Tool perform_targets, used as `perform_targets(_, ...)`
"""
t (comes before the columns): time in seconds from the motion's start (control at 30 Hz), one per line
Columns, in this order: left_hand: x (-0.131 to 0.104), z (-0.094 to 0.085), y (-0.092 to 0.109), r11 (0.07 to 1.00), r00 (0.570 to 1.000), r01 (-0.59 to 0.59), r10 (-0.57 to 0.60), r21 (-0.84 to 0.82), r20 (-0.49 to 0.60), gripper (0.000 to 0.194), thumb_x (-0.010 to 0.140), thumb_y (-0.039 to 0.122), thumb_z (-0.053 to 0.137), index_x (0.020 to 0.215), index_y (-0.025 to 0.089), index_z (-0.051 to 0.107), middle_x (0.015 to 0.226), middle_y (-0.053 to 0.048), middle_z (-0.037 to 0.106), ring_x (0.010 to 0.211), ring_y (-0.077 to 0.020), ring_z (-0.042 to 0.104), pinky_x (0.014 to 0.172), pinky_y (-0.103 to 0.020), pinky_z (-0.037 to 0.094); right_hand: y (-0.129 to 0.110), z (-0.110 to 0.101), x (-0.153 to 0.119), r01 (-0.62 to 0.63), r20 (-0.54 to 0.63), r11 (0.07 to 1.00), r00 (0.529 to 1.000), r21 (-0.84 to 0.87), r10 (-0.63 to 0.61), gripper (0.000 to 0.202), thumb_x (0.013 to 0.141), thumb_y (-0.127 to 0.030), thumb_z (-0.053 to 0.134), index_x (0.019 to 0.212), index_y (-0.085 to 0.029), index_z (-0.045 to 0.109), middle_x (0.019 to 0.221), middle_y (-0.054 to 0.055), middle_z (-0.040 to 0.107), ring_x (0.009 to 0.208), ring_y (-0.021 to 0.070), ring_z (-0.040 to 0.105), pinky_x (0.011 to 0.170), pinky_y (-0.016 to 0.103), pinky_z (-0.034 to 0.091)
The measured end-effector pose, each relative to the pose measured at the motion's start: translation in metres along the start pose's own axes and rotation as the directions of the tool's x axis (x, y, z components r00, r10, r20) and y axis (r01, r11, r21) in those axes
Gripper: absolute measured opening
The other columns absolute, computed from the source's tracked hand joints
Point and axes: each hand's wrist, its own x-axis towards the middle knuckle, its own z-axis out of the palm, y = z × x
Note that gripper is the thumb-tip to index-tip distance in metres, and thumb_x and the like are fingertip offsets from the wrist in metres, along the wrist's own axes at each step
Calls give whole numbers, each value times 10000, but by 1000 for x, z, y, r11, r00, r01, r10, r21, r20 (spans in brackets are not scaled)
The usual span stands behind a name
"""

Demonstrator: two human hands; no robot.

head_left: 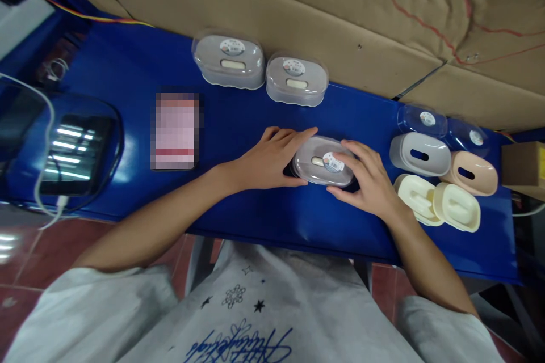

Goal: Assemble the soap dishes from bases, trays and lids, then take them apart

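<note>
An oval grey plastic box with a clear lid [306, 165] is held in front of me at the middle of the table. A round white label sits on the lid, beside a cream oval showing through it. My left hand [276, 161] wraps the box's left end, with the thumb low and the fingers along its far side. Around the right end, my right hand [368, 173] grips too, and a fingertip rests on the label. The box's underside is hidden.
Two similar lidded boxes, a left one [213, 65] and a right one [281, 85], stand at the back. To the right are clear lids [413, 127], a grey shell [402, 153], a peach shell [487, 178] and cream trays [472, 212]. Leftward lie a blurred-out pink item [174, 130] and a dark device [76, 153] with cables.
</note>
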Motion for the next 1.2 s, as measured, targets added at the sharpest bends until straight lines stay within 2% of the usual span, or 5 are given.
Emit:
perform_targets(0.37, 0, -2, -2, 1000, 1000, -18, 18, -1, 6, 1069, 918, 571, 790, 1719, 173, 205, 1645, -226, 510, 1470, -414, 508, 1205, -542, 302, -2, 0, 0, 43, -22, 999, 999, -6, -43, 671, 998, -509, 711, 1599, -313, 487, 1622, 149, 551, 1520, 394, 506, 1191, 634, 469)
perform_targets(0.5, 0, -1, -2, 999, 999, -54, 54, 0, -7, 1129, 928, 693, 733, 1743, 183, 142, 1630, -238, 516, 1448, -425, 520, 1198, -555, 290, -3, -1, 0, 44, -13, 999, 999, -18, -44, 675, 1005, -509, 705, 1611, -320, 476, 1630, 148, 545, 1525, 395, 504, 1195, 647, 471)
perform_targets(0.63, 0, -2, -1, 998, 998, -59, 59, 2, -8, 1051, 953, 787, 632, 1730, 210, 223, 1598, -226, 549, 1438, -415, 526, 1193, -547, 298, -4, -1, 0, 39, 8, 999, 999, -22, -38, 703, 1014, -502, 693, 1647, -330, 440, 1655, 136, 523, 1537, 391, 490, 1211, 643, 463)
perform_targets(0.87, 0, -3, -4, 996, 998, -65, 65, -62, 1, 1002, 990, 751, 604, 1737, 218, 202, 1642, -240, 499, 1480, -434, 486, 1203, -588, 289, -5, -2, 1, 27, 86, 1000, 996, -14, -26, 763, 1045, -516, 643, 1712, -321, 327, 1727, 136, 426, 1606, 385, 390, 1260, 663, 415)
perform_targets(1.2, 2, -3, -6, 994, 998, -57, 59, -94, 18, 995, 995, 746, 601, 1742, 230, 192, 1685, -224, 453, 1522, -422, 454, 1221, -583, 310, -4, 0, 3, 33, 47, 999, 998, 32, -35, 777, 1032, -519, 667, 1706, -330, 329, 1715, 137, 442, 1601, 388, 398, 1257, 670, 420)
